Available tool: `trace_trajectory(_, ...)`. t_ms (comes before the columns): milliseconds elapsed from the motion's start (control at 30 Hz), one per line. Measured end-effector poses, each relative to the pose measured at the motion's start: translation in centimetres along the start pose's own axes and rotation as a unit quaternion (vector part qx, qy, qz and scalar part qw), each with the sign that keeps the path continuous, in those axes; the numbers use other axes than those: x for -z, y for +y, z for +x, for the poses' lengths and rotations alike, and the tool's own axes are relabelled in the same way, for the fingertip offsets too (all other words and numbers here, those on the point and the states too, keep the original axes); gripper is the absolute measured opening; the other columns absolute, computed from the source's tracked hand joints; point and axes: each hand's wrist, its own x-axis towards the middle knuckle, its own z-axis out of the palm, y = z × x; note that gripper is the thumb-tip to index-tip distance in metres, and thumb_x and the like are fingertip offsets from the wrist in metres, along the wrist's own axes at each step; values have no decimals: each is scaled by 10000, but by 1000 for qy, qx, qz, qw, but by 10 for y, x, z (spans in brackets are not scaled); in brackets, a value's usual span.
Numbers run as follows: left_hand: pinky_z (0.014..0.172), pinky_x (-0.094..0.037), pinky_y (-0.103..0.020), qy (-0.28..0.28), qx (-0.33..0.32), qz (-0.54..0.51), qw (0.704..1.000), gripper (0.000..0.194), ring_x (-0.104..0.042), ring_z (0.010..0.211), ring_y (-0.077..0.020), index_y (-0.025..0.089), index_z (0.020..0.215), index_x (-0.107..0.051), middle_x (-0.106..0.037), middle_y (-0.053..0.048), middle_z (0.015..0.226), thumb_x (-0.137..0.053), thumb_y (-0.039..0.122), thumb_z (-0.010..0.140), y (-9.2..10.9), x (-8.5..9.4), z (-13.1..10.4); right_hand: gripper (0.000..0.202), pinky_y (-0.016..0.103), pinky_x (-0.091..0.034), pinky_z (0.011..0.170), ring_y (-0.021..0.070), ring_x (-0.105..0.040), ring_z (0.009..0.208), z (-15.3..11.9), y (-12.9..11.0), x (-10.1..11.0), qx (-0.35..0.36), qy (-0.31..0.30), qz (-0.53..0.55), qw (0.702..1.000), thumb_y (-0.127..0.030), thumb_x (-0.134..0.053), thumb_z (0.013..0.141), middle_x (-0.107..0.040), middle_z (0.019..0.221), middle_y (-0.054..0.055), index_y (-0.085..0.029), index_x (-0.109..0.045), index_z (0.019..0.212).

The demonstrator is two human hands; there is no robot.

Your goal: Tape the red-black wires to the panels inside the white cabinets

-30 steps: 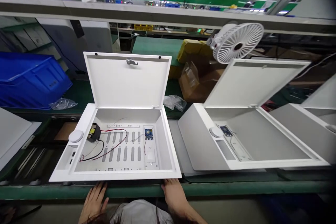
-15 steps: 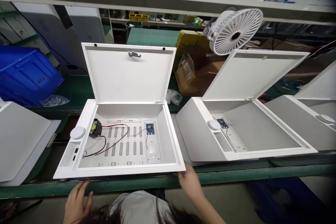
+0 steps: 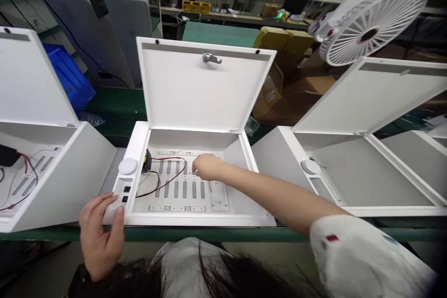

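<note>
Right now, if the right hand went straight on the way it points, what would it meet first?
Probably the red wire, looping just beyond the right hand inside the white box. The hand's height is hard to judge, so it might pass above instead.

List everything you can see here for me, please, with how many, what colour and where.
White boxes: four, white, in a row
Raised lids: at least three, white, on the boxes
Latch: one, silver, centre lid
Round discs: two, white, left panels of centre and right boxes
Black blocks: two, mainly black, inside left and centre boxes
Wires: several, including red and black, same two boxes
Fan: one, white, upper right
Blue bin: one, blue, behind left box
Yellow containers: several, yellow, background
Green rail: one, green, in front
Left hand: one, at centre box's left front corner
Right hand: one, reaching inside centre box
</note>
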Motion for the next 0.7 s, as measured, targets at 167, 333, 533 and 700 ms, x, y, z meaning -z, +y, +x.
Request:
trace_trajectory(167, 1025, -425, -442, -44, -90, 4, 995, 271, -563, 1141, -263, 192, 1125, -622, -665, -86, 1117, -582, 181, 858, -5, -4, 13, 308, 303, -498, 823, 259, -672, 976, 52, 18, -71, -133, -238, -115, 955, -124, -735, 662, -714, 1059, 142, -157, -766, 967)
trace_trajectory(333, 992, -435, -435, -28, -140, 25, 989, 276, -584, 1097, -270, 187, 1089, -645, -717, -64, 1014, -601, 138, 822, -16, -10, 14, 324, 237, -470, 859, 203, -633, 1059, 41, 45, -95, -110, -235, -85, 962, -228, -646, 806, -707, 1130, 64, -224, -733, 1119)
trace_trajectory(533, 996, -429, -439, -8, -122, 41, 992, 293, -580, 1094, -277, 196, 1085, -671, -726, -52, 987, -605, 141, 804, -18, -16, 10, 203, 251, -434, 922, 194, -594, 1045, 28, 59, -130, -54, -113, 14, 992, -167, -593, 844, -722, 949, 65, -187, -778, 926)
trace_trajectory(700, 1018, -435, -436, -32, -164, 41, 985, 354, -603, 1068, -262, 204, 1124, -662, -731, -39, 996, -615, 164, 775, -33, -15, 9, 160, 231, -472, 767, 163, -643, 854, 27, 68, -117, -193, -66, 89, 975, -174, -599, 823, -732, 895, 53, -170, -740, 899)
